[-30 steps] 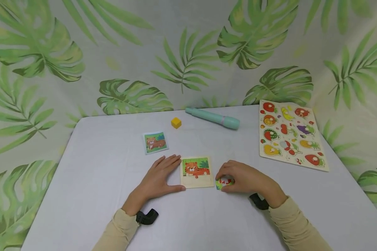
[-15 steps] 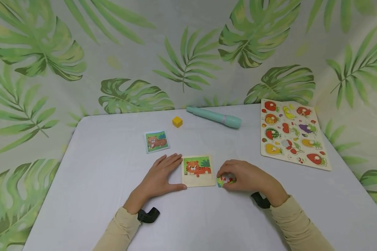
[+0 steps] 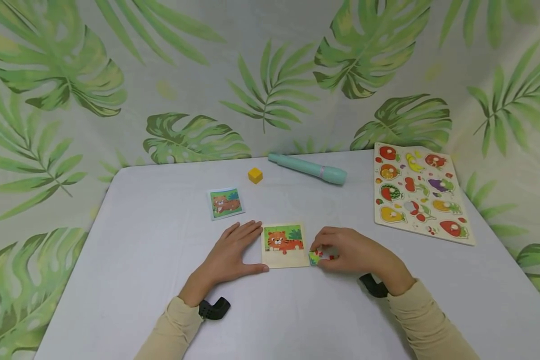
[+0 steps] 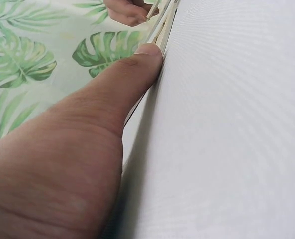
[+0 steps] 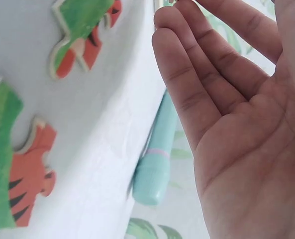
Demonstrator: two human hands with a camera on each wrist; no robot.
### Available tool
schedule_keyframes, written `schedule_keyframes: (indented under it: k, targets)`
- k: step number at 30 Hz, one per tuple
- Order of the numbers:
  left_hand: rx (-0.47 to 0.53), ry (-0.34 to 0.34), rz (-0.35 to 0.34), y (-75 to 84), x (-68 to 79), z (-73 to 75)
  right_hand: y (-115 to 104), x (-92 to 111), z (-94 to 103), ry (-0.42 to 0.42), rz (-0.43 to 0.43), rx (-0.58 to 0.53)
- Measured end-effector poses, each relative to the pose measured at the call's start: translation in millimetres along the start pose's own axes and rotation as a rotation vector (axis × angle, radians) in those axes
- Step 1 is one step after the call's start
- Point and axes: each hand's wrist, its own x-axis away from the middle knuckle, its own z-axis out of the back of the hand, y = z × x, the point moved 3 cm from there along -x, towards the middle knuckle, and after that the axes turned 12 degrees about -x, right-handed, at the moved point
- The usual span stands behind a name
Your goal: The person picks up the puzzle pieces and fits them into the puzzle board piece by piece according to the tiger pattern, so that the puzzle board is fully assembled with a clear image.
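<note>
A square wooden tiger puzzle board [image 3: 284,259] lies on the white table; its upper part shows a tiger, its lower strip is bare wood. My left hand [image 3: 231,255] rests at the board's left side, fingertips at the far left corner, thumb [image 4: 145,62] at the near one. At the right edge, my right hand [image 3: 348,252] pinches a green puzzle piece [image 3: 314,257] between thumb and fingers. Beneath that hand, the right wrist view shows a striped tiger piece [image 5: 25,174] and a green and orange piece [image 5: 80,30] lying on the table.
A tiger picture card [image 3: 226,203] lies behind my left hand. Further back are a yellow cube [image 3: 255,175] and a turquoise microphone-shaped stick [image 3: 308,168]. A fruit peg puzzle board [image 3: 420,197] stands at the right. Leaf-patterned cloth [image 3: 270,75] hangs behind the table.
The right hand has shifted slightly away from me, and the green piece in it has turned a little beside the board. The left hand holds its place against the board.
</note>
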Motion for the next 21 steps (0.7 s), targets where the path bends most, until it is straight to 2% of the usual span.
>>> schedule_keyframes:
  k: [9, 21]
  targets:
    - [-0.001, 0.006, -0.007, 0.2, 0.0, -1.3, -8.8, -8.7, 1.1, -0.015, 0.028, -0.007]
    - [0.002, 0.007, -0.003, 0.3, 0.2, 1.1, -19.4, -22.9, 0.4, 0.009, 0.091, -0.002]
